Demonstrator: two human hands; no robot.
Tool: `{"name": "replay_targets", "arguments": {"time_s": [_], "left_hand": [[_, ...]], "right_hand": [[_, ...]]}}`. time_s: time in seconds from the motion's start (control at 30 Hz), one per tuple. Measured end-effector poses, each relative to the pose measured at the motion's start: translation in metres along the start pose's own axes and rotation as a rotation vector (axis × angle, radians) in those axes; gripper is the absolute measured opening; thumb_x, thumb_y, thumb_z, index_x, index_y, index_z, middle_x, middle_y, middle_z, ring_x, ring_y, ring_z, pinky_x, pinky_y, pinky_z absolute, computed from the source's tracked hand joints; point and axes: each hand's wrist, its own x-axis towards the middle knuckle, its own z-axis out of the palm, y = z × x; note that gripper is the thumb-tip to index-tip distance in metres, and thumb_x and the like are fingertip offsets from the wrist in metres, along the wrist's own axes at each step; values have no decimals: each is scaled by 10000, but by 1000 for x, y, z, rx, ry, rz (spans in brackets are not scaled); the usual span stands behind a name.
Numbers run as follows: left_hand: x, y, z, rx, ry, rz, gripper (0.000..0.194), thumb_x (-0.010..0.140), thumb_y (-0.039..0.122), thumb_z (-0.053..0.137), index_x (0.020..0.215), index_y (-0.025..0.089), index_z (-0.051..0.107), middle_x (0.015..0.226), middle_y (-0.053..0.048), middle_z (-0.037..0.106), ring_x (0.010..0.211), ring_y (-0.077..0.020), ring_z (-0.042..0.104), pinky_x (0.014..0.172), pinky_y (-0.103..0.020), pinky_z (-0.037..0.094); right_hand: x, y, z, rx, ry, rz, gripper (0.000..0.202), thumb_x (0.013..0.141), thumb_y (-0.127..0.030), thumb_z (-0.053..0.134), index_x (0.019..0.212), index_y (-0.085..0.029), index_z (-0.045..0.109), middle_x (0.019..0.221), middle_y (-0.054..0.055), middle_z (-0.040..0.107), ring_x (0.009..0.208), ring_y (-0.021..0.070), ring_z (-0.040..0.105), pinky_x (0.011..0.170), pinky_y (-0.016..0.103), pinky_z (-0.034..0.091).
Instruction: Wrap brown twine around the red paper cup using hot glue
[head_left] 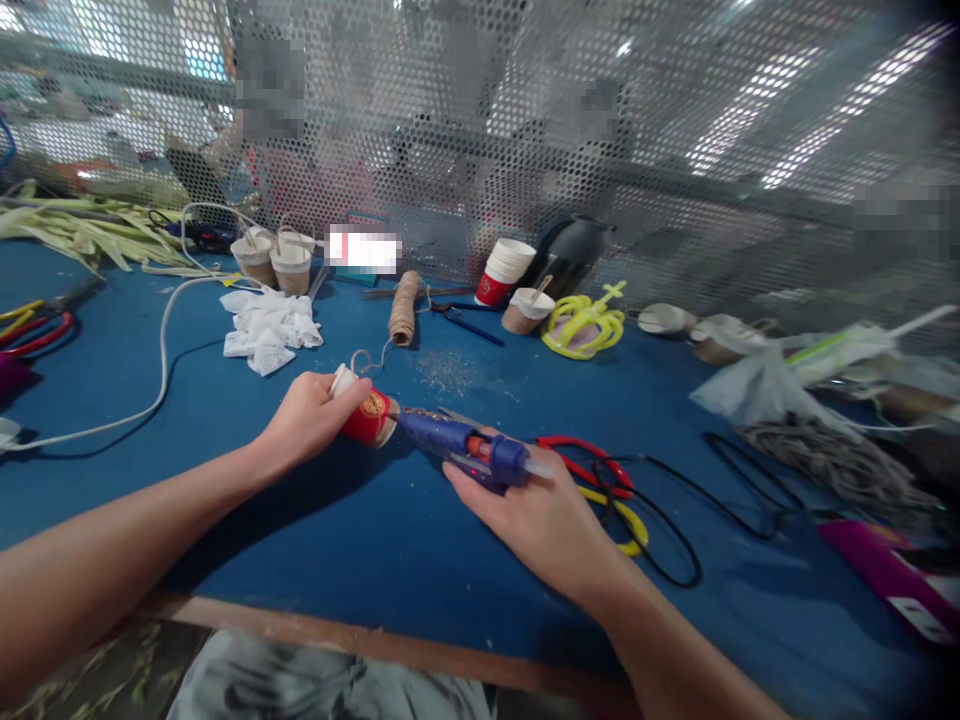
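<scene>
Above the blue table [360,560], backed by a perforated screen [435,90], we grasp a cup [369,418] in the left hand [309,412], a glue gun [442,432] in the right hand [544,515].

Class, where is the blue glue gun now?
In the head view, the glue gun is in the right hand, just below centre, pointing at the red cup in the left hand.

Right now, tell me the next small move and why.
Probably squeeze a little glue onto the red cup near its tan end: the right hand holds the glue gun with its nozzle at or very near that end, while the left hand holds the cup tilted.
</scene>
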Motion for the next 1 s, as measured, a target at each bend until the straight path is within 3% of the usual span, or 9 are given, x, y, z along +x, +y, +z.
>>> {"name": "replay_targets", "arguments": {"time_s": [0.23,0.63,0.87,1.0], "left_hand": [[0,2,0,15,-7,14,396,710,497,479,521,150,509,427,34,410,392,-72,294,374,-204,191],[-3,0,0,15,-25,43,407,727,489,473,501,150,485,444,40,357,417,-72,272,382,-206,184],[-3,-6,1,9,-44,112,451,740,526,460,507,139,475,476,45,318,459,-70,238,399,-202,178],[-5,-6,1,34,-30,129,456,742,532,456,494,150,438,474,48,282,461,-71,224,397,-205,163]], "right_hand": [[0,-4,-2,-16,-57,-2,108,750,-211,537,643,-212,551,583,-2,587,548,147,554,499,250,432],[3,-6,-7,-11,-23,-45,85,770,-220,521,711,-200,577,703,29,635,683,173,598,659,278,476],[9,-11,-11,30,1,-1,96,743,-183,512,704,-172,598,622,13,605,536,120,518,543,227,447],[10,-9,-12,1,-55,40,143,734,-184,505,608,-167,571,490,-23,482,449,93,415,481,216,402]]}}
